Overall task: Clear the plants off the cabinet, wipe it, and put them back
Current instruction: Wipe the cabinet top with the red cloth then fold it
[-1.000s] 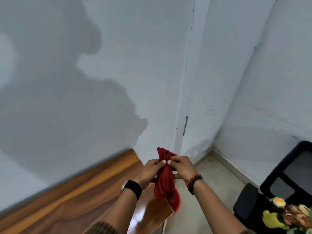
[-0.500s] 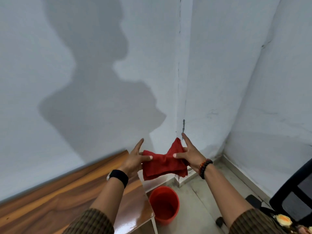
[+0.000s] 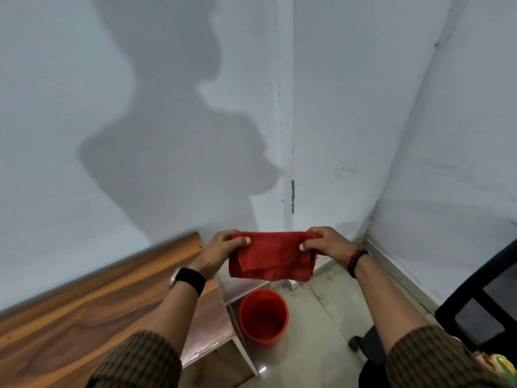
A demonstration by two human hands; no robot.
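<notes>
A red cloth [image 3: 270, 256] hangs folded into a flat rectangle between both hands, in mid-air above the cabinet's right end. My left hand [image 3: 221, 252] pinches its left top corner and my right hand [image 3: 326, 243] pinches its right top corner. The wooden cabinet top [image 3: 84, 312] runs along the wall at lower left, with nothing standing on the part I see. A sliver of yellow-green plant [image 3: 500, 365] shows at the bottom right edge.
A red bucket [image 3: 263, 317] stands on the floor just right of the cabinet's end. A black mesh office chair [image 3: 481, 303] fills the lower right. White walls meet in a corner straight ahead. Pale floor lies between bucket and chair.
The cloth went from a bunched, hanging twist to a spread, folded rectangle stretched between both hands. My view has tilted down, so the bucket shows and the plants have slid almost out of view.
</notes>
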